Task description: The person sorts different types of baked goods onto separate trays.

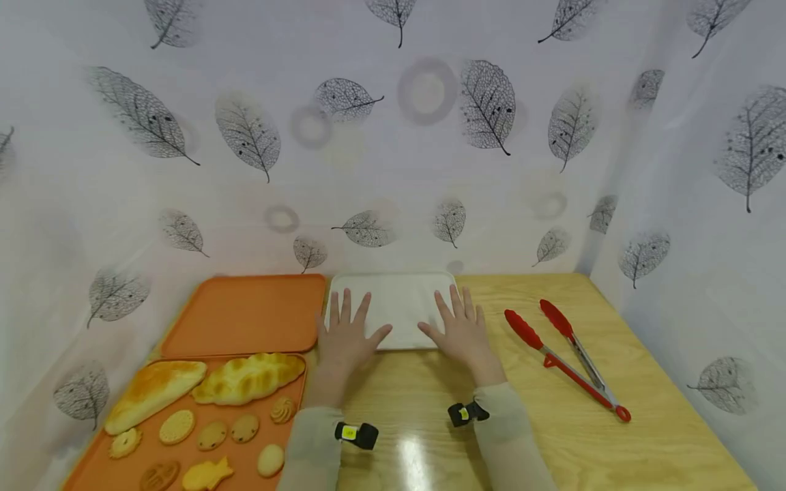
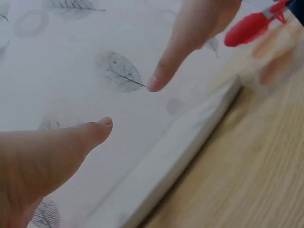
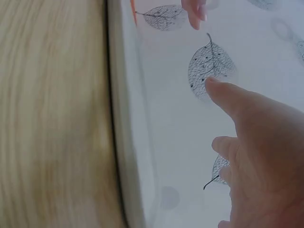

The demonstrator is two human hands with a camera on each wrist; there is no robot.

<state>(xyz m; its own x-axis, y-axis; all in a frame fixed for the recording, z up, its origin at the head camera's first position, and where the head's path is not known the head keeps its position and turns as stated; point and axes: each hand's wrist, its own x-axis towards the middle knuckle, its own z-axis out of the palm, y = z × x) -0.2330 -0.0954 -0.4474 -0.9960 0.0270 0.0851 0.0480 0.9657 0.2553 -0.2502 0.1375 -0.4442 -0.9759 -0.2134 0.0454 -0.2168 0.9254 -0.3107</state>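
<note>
On my feed, the left hand (image 1: 348,337) and right hand (image 1: 462,335), spread and released, partly hide a white tray (image 1: 402,307); the near-left orange tray (image 1: 248,455) is cropped.

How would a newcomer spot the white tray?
Follow the wooden table to its far edge, by the leaf-printed backdrop. There, between an orange tray on the left and red-tipped tongs on the right, the left hand and right hand overlap the white tray in the head view. It's the only white one; its neighbour and the nearer bread tray are orange.
</note>
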